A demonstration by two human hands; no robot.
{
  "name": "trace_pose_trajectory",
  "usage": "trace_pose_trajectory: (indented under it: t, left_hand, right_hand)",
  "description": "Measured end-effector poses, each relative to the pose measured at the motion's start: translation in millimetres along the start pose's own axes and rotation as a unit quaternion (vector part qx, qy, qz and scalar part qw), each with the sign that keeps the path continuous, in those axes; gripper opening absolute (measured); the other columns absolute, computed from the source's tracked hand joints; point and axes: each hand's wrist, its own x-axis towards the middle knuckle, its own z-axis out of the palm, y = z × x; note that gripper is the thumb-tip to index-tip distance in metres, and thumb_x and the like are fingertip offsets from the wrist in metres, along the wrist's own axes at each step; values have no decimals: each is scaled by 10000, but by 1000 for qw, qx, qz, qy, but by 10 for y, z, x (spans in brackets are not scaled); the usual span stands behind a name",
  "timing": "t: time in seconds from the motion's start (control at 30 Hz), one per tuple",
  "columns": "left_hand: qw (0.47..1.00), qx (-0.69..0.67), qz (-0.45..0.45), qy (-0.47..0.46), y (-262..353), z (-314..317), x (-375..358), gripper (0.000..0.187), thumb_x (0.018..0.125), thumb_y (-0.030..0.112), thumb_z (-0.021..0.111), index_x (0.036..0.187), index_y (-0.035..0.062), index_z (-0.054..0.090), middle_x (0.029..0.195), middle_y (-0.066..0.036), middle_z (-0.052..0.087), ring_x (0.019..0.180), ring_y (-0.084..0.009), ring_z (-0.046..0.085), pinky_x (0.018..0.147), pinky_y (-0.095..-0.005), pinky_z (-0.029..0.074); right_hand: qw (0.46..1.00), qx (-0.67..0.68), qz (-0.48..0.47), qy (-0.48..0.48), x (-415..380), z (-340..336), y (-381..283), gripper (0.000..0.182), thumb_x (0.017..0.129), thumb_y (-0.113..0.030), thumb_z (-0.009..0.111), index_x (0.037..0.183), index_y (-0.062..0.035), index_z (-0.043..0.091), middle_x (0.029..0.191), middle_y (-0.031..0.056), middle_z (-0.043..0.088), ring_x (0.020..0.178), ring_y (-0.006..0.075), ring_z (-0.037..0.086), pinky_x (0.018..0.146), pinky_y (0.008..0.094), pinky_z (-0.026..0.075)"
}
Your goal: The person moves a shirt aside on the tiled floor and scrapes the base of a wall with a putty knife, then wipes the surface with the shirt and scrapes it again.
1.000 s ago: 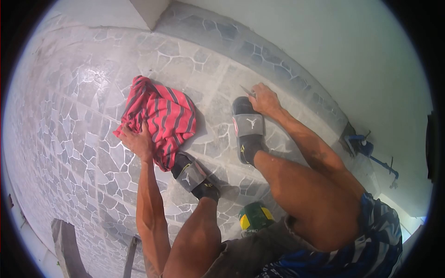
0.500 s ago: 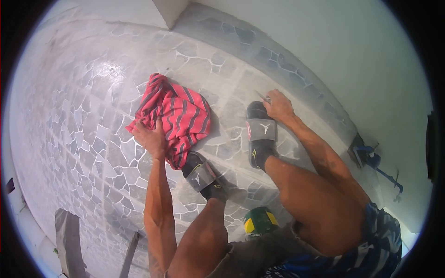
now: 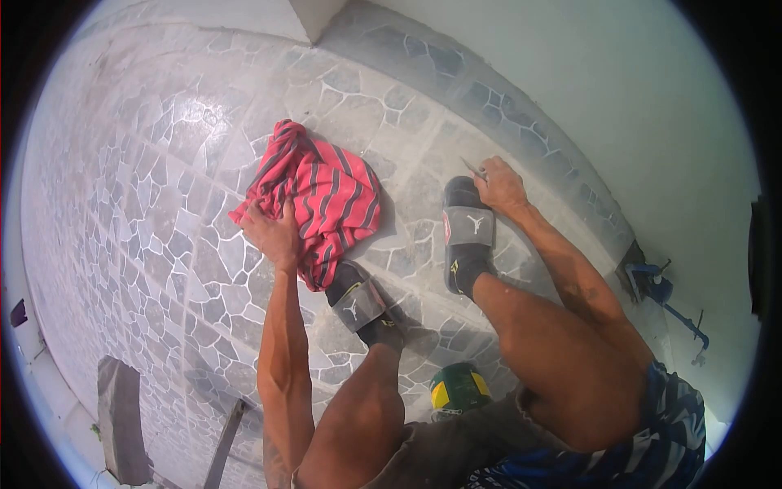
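Note:
A red cloth with dark stripes, perhaps a shirt, lies bunched on the stone-patterned floor. My left hand is at its near left edge, with the fingers curled into the folds. Beyond the toe of my right slide sandal, my right hand is closed around a small tool with a thin, pointed metal tip. That tip points up and left, close to the floor; my fingers hide the rest of it. My left slide sandal touches or nearly touches the cloth's near edge.
A green and yellow container stands between my legs. To the right, a blue tap or pipe fitting projects near the white wall. A grey post-like piece and a thin bar are at lower left.
The view has shifted slightly, so most things appear a little further right. Both hands keep nearly the same places, and more of the pointed tip shows in my right hand.

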Motion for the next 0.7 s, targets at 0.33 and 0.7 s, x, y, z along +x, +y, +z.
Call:
trace_pose_trajectory:
  t: [0.33,0.7]
  left_hand:
    - [1000,10,-7,-1,2,6,-4,677,765,390,783,1272,37,506,1133,-233,498,1077,-425,510,920,-505,418]
    - [1000,11,5,7,-20,23,0,656,761,386,788,1252,49,513,1116,-226,500,1061,-417,514,911,-504,419]
  right_hand:
    - [1000,1,8,-18,9,-18,-7,257,849,-223,663,999,-21,612,968,181,601,909,377,617,782,456,502]
    - [1000,-2,7,-19,8,-22,-4,266,850,-223,665,1010,-16,614,978,183,602,897,375,626,782,451,508]
